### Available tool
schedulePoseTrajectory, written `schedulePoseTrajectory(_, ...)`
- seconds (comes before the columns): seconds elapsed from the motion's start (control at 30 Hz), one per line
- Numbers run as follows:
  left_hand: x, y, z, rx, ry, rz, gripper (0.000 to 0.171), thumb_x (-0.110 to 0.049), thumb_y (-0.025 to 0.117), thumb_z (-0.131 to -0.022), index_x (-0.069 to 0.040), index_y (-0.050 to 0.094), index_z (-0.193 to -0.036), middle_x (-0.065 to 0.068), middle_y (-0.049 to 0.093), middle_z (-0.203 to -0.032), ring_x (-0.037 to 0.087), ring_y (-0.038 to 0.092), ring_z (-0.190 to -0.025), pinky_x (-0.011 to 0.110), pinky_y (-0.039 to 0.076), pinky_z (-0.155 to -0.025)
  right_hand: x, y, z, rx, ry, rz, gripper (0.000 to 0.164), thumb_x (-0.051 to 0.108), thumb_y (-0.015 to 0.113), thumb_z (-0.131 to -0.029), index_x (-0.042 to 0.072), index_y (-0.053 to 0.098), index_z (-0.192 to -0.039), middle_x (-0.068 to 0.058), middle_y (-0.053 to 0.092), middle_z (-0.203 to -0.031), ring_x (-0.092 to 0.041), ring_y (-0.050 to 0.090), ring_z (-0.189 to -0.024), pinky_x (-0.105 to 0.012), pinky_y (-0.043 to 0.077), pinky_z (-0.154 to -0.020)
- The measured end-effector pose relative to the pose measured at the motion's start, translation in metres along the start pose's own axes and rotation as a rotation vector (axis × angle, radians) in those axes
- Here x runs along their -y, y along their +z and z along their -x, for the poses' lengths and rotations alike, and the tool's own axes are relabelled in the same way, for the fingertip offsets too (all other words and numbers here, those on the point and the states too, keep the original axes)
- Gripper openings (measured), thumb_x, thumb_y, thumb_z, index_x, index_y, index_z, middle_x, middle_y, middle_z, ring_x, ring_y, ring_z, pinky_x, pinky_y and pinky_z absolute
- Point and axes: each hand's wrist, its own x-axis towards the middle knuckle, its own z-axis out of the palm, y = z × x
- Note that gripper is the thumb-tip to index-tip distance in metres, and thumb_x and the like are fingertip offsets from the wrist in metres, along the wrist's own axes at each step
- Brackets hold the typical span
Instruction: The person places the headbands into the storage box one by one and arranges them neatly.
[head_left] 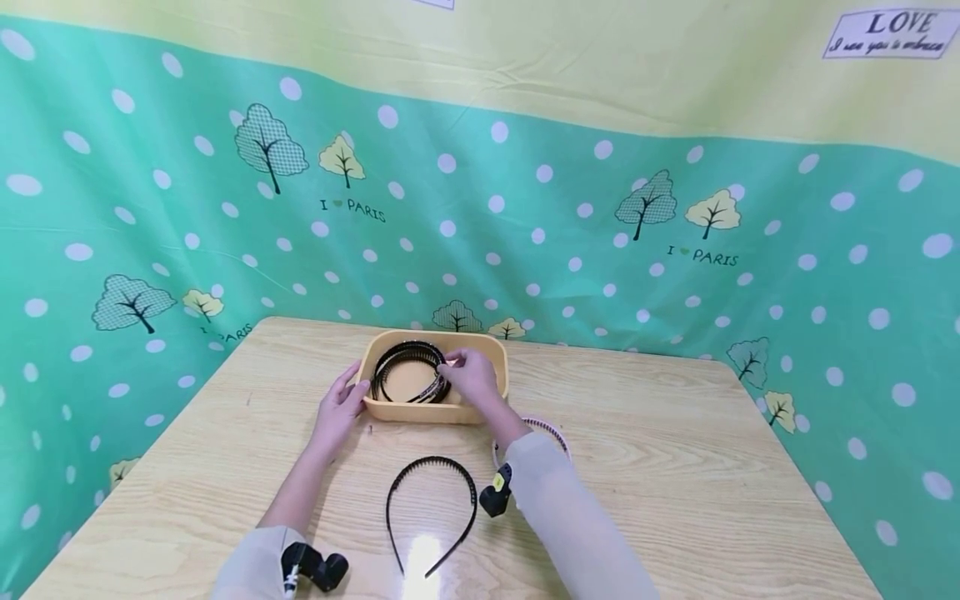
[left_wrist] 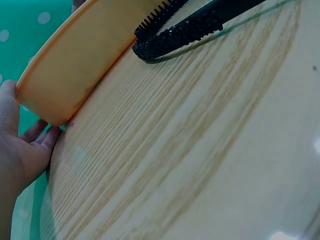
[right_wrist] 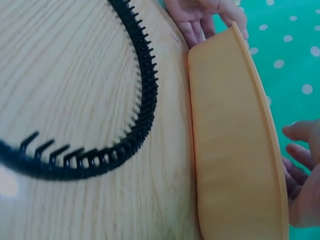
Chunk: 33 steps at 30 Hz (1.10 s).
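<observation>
A light-orange plastic box [head_left: 420, 412] stands toward the back of the table. Inside it, several dark headbands [head_left: 378, 371] lie nested together, one with a pinkish patterned stretch. My left hand [head_left: 341, 408] grips the box's left end, thumb at the rim and fingers low on the outside, as the left wrist view [left_wrist: 22, 150] also shows. Over the box's right half, my right hand [head_left: 472, 379] reaches in, its fingertips beside the headbands. From the right wrist, its fingers [right_wrist: 300, 131] look loosely bent and apart, with nothing visible between them; the rim hides part of them.
A black toothed headband [head_left: 476, 492] lies on the wooden table [head_left: 675, 467] in front of the box. Partly beneath my right forearm is a pale pink headband [head_left: 557, 432] with dark teeth. A green dotted curtain [head_left: 525, 217] hangs behind the table.
</observation>
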Motion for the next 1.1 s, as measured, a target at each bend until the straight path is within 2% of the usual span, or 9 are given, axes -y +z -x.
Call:
schedulePoseTrajectory(0.27,0.000,0.000,0.000,-0.006,-0.002,0.006,0.057,-0.036,0.049,-0.097,-0.020,0.028,-0.148,0.024,0.042,-0.141,0.029,0.049,-0.122,0.012,0.051,-0.086,0.000,-0.008,0.001,0.029,-0.074,0.030,0.034,0.024,0.070,-0.083,0.007,0.065,-0.112,-0.005,0.061,-0.090,-0.013,0.052,-0.073,-0.020,0.046,-0.058)
schedulePoseTrajectory(0.5,0.000,0.001,0.001,-0.018,0.005,0.030,0.057,-0.032,0.050,-0.097,-0.017,0.029,-0.148,0.025,0.042,-0.141,0.027,0.051,-0.121,0.012,0.052,-0.085,0.000,-0.016,0.002,0.049,-0.106,0.013,0.035,0.019,0.071,-0.083,0.005,0.064,-0.113,-0.008,0.061,-0.092,-0.016,0.053,-0.077,-0.021,0.049,-0.061)
schedulePoseTrajectory(0.73,0.000,0.002,0.001,-0.007,-0.008,0.039,0.058,-0.034,0.050,-0.097,-0.020,0.027,-0.148,0.023,0.041,-0.143,0.032,0.045,-0.127,0.012,0.051,-0.087,-0.005,-0.025,0.001,0.074,-0.156,0.012,0.033,0.018,0.071,-0.083,0.003,0.064,-0.111,-0.010,0.062,-0.093,-0.016,0.053,-0.078,-0.022,0.050,-0.061)
schedulePoseTrajectory(1.1,0.000,0.002,0.001,-0.014,0.008,0.021,0.057,-0.034,0.050,-0.097,-0.019,0.029,-0.148,0.024,0.041,-0.142,0.019,0.053,-0.117,0.010,0.051,-0.083,-0.005,-0.037,0.005,0.106,-0.180,0.077,0.039,0.023,0.069,-0.084,0.002,0.062,-0.116,-0.012,0.063,-0.101,-0.019,0.055,-0.087,-0.023,0.050,-0.066)
